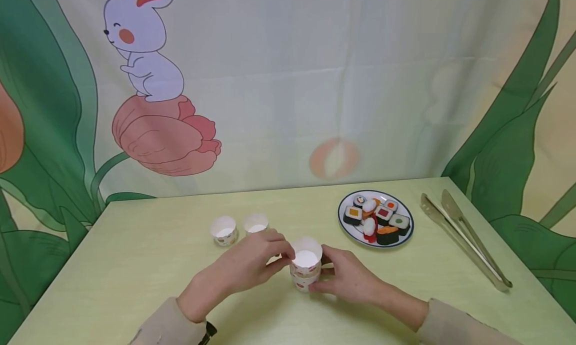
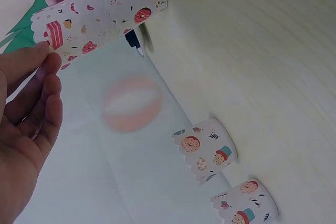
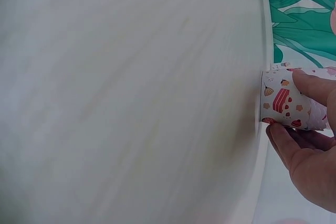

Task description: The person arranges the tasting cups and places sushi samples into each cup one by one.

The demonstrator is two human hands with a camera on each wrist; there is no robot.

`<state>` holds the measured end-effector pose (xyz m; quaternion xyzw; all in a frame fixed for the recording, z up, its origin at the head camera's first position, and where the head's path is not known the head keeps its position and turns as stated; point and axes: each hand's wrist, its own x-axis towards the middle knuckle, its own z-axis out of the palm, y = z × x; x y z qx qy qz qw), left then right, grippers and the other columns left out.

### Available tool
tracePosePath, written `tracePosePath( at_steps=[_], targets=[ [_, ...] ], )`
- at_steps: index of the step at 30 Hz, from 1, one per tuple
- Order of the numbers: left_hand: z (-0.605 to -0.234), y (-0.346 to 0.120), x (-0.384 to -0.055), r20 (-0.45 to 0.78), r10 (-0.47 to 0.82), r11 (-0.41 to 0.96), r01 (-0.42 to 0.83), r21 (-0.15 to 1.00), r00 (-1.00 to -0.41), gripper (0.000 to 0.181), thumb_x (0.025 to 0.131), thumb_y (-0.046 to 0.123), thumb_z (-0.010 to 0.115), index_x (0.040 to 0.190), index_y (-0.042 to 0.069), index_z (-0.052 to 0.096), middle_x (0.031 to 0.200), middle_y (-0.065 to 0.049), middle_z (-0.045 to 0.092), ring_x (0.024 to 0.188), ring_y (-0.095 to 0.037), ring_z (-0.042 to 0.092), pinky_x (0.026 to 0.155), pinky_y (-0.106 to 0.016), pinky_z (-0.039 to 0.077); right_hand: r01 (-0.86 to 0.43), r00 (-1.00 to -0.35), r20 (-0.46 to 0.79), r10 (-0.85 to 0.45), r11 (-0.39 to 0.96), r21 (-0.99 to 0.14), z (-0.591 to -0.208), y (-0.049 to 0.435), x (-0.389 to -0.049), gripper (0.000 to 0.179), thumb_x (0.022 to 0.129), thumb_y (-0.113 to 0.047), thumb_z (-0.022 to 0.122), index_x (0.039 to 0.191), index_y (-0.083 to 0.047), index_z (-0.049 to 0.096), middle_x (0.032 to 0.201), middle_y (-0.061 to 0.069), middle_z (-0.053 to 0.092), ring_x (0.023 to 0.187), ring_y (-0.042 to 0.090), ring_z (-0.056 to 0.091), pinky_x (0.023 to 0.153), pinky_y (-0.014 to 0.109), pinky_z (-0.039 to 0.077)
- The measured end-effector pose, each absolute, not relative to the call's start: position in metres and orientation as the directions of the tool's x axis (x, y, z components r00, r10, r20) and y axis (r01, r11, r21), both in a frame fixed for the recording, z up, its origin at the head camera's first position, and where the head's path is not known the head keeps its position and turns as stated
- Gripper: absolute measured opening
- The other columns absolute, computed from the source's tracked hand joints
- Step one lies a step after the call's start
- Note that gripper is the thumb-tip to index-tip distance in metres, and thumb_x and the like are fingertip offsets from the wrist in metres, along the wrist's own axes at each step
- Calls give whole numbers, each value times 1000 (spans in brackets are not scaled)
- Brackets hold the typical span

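A short stack of white paper baking cups (image 1: 304,271) stands on the table, printed with cakes and doughnuts and scalloped at the rim. At the upper cup's rim, my left hand (image 1: 245,262) pinches the paper between thumb and fingertips; the left wrist view shows this pinch on the stacked cups (image 2: 105,17). My right hand (image 1: 353,277) grips the stack from the right, thumb and fingers around its lower part, as the right wrist view confirms. Two more paper cups, one at the left (image 1: 224,233) and one partly behind my left hand (image 1: 256,225), stand upright apart from the stack.
A blue-rimmed white plate (image 1: 349,200) with several toy sushi pieces lies at the back right. Metal tongs (image 1: 454,230) rest farther right near the table's edge. Behind the pale table (image 1: 148,265) hangs a printed curtain (image 1: 270,85) with a rabbit and plants.
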<state>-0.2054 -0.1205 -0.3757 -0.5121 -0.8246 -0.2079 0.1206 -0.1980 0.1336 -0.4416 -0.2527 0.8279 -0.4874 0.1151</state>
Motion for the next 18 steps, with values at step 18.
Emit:
tracePosePath(
  at_steps=[18],
  targets=[
    [-374,-123,-209,508,715,438,874,211,-481,11,88,2,80,96,8,74,91,3,70,84,-13,64,76,-24,54,-291,-855,43,-517,409,-865,-441,135,-199,58,82,-14,89,132,-5,59,126,7,65,115,26,64,97,38,53]
  ],
)
